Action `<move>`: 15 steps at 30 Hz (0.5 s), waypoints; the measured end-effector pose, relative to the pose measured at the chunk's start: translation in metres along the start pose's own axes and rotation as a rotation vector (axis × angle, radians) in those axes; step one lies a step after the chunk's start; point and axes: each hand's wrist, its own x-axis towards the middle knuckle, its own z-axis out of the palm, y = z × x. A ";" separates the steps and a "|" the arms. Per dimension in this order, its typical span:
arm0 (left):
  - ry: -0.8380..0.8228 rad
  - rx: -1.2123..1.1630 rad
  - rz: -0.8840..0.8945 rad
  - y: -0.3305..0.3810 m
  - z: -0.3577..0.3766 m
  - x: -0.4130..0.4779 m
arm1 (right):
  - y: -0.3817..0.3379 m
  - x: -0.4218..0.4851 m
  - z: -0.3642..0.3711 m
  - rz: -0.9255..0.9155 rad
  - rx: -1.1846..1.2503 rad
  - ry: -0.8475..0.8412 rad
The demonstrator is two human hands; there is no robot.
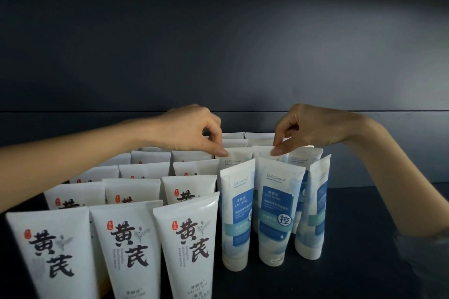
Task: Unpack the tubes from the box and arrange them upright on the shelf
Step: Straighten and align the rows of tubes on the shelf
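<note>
Left of the front white plastic tube with a blue label [277, 213], rows of white plastic tubes printed with black brush characters [126, 250] stand cap-down on the dark shelf [364, 250]. Other blue-labelled tubes [313, 213] stand upright beside it. Just behind it, the left hand [194, 128] pinches the flat top of a second-row tube [239, 156]. The right hand [308, 128] pinches the neighbouring tube top [263, 150].

Tubes [279, 216] upright in rows on shelf [364, 238].
</note>
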 end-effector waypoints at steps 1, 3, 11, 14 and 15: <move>0.006 0.001 0.000 0.000 0.000 0.000 | 0.000 0.000 0.000 0.000 -0.004 -0.002; 0.015 -0.008 0.001 -0.001 0.001 0.000 | 0.000 0.000 -0.001 0.003 -0.010 -0.005; 0.060 -0.083 -0.005 -0.002 0.006 0.000 | 0.003 -0.001 -0.002 0.024 0.023 0.002; 0.056 -0.088 -0.019 -0.004 0.005 0.000 | 0.008 -0.006 -0.010 0.044 0.042 0.037; 0.049 -0.088 -0.025 -0.005 0.005 0.000 | 0.010 -0.010 -0.013 0.047 0.052 0.048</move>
